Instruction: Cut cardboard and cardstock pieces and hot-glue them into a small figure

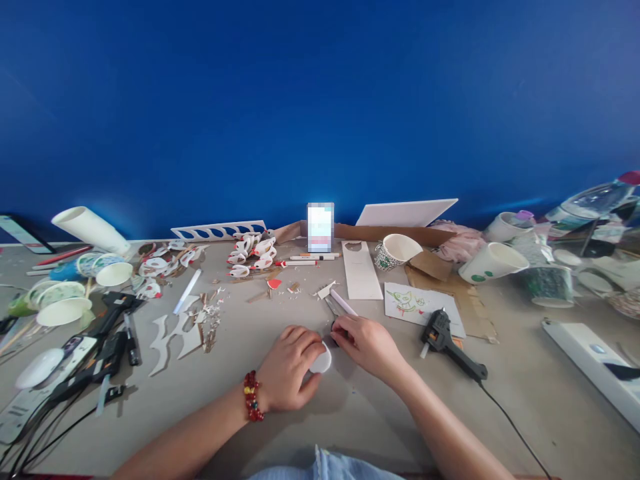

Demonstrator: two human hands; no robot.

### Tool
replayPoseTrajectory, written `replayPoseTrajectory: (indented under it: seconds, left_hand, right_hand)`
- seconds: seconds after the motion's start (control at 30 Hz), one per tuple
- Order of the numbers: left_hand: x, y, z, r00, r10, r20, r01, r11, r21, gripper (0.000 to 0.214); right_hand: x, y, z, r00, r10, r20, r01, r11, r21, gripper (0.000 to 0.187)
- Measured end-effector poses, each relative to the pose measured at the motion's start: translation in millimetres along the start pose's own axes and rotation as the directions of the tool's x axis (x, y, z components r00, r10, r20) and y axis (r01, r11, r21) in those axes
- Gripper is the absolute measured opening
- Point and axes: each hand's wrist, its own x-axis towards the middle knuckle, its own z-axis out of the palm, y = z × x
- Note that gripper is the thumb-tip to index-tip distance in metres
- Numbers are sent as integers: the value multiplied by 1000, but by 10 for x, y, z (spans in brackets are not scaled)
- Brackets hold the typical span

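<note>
My left hand [295,367], with a red bead bracelet at the wrist, holds a small white rounded piece [321,360] between thumb and fingers, just above the table. To its right, my right hand [367,343] is closed around the dark handle of what look like scissors. The slim grey blades of these scissors [331,307] point away from me; the fingers hide most of the handle. A lilac stick-shaped tool [344,302] lies just beyond my right fingertips, beside a small white scrap [326,291].
A black glue gun [443,333] lies right, its cord running toward me, near a drawing [417,303]. White cut-out sheets [175,337] and scraps lie left. Several red-tipped white cut-outs [253,252], markers [300,263], a lit screen [320,227] and a paper cup [400,250] stand farther back.
</note>
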Motion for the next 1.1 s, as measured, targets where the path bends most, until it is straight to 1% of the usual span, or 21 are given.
replayPoseTrajectory:
  seconds: [0.07,0.1,0.17,0.27,0.33,0.4,0.5,0.63,0.7,0.8,0.9,0.93,1.0,1.1]
  left_hand:
    - [-14,34,47,996,-87,-15,88,995,44,49]
    - [-17,36,68,993,-116,-20,117,991,66,51]
    - [-16,16,84,989,-144,-27,146,985,96,42]
    - [-1,-32,37,986,-157,-61,164,978,125,25]
    - [9,-47,-7,982,-169,-82,178,976,128,23]
    - [12,-49,-31,980,-176,-88,186,975,121,26]
    - [6,-45,-13,979,-181,-94,192,975,112,29]
    - [-3,-87,0,980,-172,-104,182,979,97,21]
    - [-4,-144,-59,978,-166,-125,178,979,95,24]
    - [-11,-255,-231,961,-184,-208,210,972,108,34]
    - [-24,-320,-369,939,-194,-284,242,960,144,30]
    - [-26,-320,-379,941,-184,-283,234,960,154,28]
    - [-23,-289,-333,959,-151,-240,193,968,163,28]
    - [0,-219,-165,984,-108,-140,129,980,154,27]
  right_hand:
    - [-2,-9,-9,999,-31,18,31,1000,4,8]
    - [-6,-20,-18,998,-55,29,55,998,9,7]
    - [-17,-53,-36,993,-103,51,103,995,14,10]
    - [-33,-108,-40,984,-164,73,164,986,11,22]
    - [-36,-136,-16,978,-192,76,193,981,-1,32]
    - [-32,-151,22,977,-201,71,204,979,-27,37]
    - [-20,-151,82,977,-202,66,206,976,-73,34]
    - [3,-128,133,975,-216,56,221,969,-109,30]
    - [13,-124,136,976,-215,37,218,969,-116,26]
    - [22,-131,108,980,-201,5,201,974,-103,28]
    - [25,-137,62,980,-196,-31,193,978,-74,33]
    - [26,-138,51,979,-198,-40,195,978,-68,33]
    - [30,-138,41,978,-206,-41,203,977,-66,31]
    - [38,-136,65,975,-222,-24,220,972,-80,29]
